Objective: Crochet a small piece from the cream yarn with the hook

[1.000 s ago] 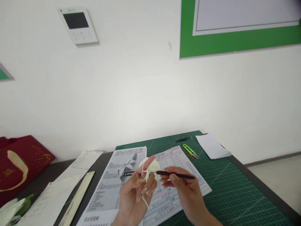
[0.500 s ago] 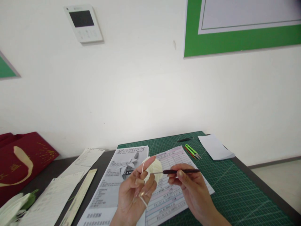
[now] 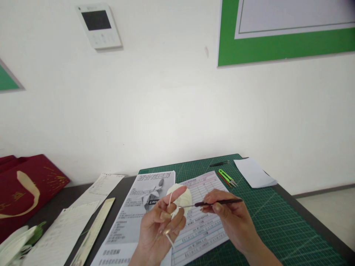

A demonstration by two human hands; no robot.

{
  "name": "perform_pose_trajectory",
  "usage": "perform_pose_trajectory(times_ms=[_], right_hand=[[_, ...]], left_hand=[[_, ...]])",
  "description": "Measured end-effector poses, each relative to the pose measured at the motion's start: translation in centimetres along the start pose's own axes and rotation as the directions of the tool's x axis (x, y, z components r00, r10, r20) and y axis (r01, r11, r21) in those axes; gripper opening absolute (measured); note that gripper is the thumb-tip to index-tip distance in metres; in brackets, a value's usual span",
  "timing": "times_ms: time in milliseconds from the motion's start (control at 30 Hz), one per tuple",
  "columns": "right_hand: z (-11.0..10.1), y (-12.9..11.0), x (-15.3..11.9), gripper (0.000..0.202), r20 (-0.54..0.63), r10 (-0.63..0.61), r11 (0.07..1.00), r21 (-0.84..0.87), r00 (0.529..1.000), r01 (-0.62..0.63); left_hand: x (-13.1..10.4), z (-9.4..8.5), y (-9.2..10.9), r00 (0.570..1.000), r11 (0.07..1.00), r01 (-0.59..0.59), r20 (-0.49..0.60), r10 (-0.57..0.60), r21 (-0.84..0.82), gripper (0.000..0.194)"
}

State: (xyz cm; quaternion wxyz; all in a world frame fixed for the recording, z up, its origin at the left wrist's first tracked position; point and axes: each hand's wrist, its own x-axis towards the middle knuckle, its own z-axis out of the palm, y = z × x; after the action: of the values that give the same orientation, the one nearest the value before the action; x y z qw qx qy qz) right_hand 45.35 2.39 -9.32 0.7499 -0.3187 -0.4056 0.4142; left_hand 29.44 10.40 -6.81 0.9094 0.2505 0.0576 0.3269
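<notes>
Low in the middle of the head view, my left hand [image 3: 163,223] is closed on white yarn [image 3: 170,199], with the index finger stretched out and the strand running over it. A tail of yarn hangs below the curled fingers. My right hand [image 3: 233,218] grips the dark handle of a crochet hook [image 3: 219,202] between thumb and fingers. The hook's thin metal shaft points left and reaches the yarn at my left fingertips; its tip is too small to make out. Directly behind my left hand sits a ball of cream-white yarn [image 3: 184,197], partly covered by the fingers.
Printed sheets [image 3: 130,207] lie under my hands on a green cutting mat [image 3: 273,221]. Green thread snips [image 3: 226,177], black tweezers [image 3: 219,163] and white paper [image 3: 253,172] are behind on the right. A ruler [image 3: 94,229], handwritten sheets [image 3: 63,229] and a red bag [image 3: 27,188] lie left.
My right hand and the crochet hook have shifted slightly to the right, the shaft drawn a little away from my left fingers. The left hand has barely moved.
</notes>
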Motion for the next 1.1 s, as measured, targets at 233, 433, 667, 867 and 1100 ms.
perform_pose_trajectory(times_ms=[233, 433, 667, 867, 1100], right_hand=[[0.2, -0.6, -0.1, 0.011, 0.044, -0.117, 0.987, -0.102, 0.992, 0.121], [0.2, -0.4, 0.1, 0.012, 0.045, -0.110, 0.989, -0.094, 0.993, 0.113], [0.0, -0.3, 0.1, 0.008, 0.041, -0.103, 0.992, -0.068, 0.994, 0.105], [-0.1, -0.2, 0.0, 0.007, 0.031, -0.058, 0.998, 0.022, 0.998, 0.058], [0.2, 0.5, 0.5, 0.012, -0.074, 0.223, 0.927, 0.325, 0.972, -0.188]], left_hand=[[-0.1, 0.3, -0.3, 1.000, 0.998, -0.020, -0.006, 0.021, 0.051, 0.052], [-0.1, 0.2, -0.2, 0.999, 0.999, -0.032, -0.011, 0.033, 0.022, 0.053], [-0.1, 0.0, 0.1, 1.000, 1.000, -0.007, 0.000, 0.007, -0.021, 0.052], [-0.1, -0.2, 0.3, 1.000, 1.000, 0.001, -0.006, -0.001, -0.015, 0.051], [0.0, 0.1, -0.3, 0.998, 0.959, -0.051, -0.018, 0.058, 0.278, 0.038]])
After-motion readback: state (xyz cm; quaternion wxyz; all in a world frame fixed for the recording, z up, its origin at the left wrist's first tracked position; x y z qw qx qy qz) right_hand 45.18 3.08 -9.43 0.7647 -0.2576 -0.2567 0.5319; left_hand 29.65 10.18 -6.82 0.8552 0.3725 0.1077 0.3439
